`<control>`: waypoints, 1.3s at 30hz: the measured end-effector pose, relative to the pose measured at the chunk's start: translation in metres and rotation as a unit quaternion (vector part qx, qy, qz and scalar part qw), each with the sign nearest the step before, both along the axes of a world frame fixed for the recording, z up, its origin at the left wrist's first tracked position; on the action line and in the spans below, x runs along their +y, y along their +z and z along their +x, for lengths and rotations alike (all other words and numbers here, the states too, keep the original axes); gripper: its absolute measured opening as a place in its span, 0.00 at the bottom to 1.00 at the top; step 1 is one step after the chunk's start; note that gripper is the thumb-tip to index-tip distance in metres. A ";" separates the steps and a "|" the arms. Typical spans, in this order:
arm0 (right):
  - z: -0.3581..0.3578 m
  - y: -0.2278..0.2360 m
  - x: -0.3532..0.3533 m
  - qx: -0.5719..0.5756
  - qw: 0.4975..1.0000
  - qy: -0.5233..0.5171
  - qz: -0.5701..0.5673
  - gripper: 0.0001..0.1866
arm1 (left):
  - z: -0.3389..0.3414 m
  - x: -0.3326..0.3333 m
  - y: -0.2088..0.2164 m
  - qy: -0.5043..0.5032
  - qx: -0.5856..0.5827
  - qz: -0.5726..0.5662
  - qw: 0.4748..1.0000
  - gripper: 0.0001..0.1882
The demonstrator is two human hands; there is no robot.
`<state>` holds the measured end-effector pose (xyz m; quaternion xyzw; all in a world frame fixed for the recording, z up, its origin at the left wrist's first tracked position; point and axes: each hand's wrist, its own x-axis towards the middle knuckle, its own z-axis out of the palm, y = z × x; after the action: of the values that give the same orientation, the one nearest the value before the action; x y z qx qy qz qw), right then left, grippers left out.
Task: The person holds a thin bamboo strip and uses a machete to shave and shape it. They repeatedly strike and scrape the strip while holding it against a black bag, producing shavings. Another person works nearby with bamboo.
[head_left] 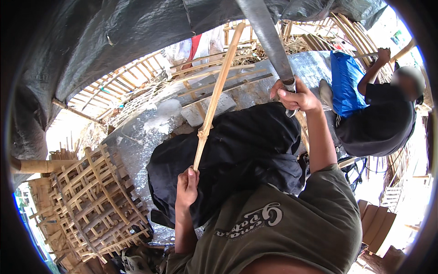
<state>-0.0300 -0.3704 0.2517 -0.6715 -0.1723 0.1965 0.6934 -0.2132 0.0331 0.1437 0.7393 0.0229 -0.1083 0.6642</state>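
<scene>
My left hand (186,188) is closed around the lower end of a long split bamboo strip (217,93), which slants up and away from me and has a thick knot low down. Raised on the right, my right hand (297,97) grips the handle of a machete (268,40). Its broad grey blade points up toward the top edge, apart from the strip. Beneath both hands a black cloth (228,141) covers my lap. A pale block (222,106) lies just beyond the cloth, with thin bamboo strips (228,89) over and behind it.
Woven bamboo panels (93,201) are stacked on the left. A dark tarp (91,45) hangs overhead. At the right sits another person (381,116), one hand (384,55) raised on a tool, with a blue sheet (346,84) by their lap. A grey sheet (132,150) covers the ground.
</scene>
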 end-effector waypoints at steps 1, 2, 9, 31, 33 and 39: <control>0.001 0.004 -0.002 0.001 1.000 0.014 -0.008 0.14 | 0.000 0.001 0.002 -0.006 -0.010 0.018 1.000 0.30; 0.002 0.007 -0.005 0.002 0.999 0.028 -0.015 0.14 | 0.000 0.002 0.005 -0.011 -0.019 0.036 0.999 0.30; 0.004 0.015 -0.017 0.080 0.992 0.091 -0.028 0.15 | -0.005 0.013 0.007 -0.025 -0.056 0.077 0.995 0.29; -0.003 0.004 -0.009 0.124 0.989 0.076 0.019 0.11 | -0.002 0.030 0.003 -0.014 -0.081 0.090 0.993 0.26; -0.002 0.005 -0.014 0.132 0.987 0.087 0.025 0.11 | -0.002 0.031 0.004 -0.025 -0.084 0.106 0.991 0.25; -0.011 0.010 -0.004 0.157 0.979 0.124 -0.047 0.11 | 0.002 0.026 0.009 -0.036 -0.090 0.112 0.989 0.25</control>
<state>-0.0409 -0.3743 0.2619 -0.6376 -0.1336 0.3917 0.6497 -0.2109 0.0596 0.1524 0.8162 -0.0518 -0.0616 0.5722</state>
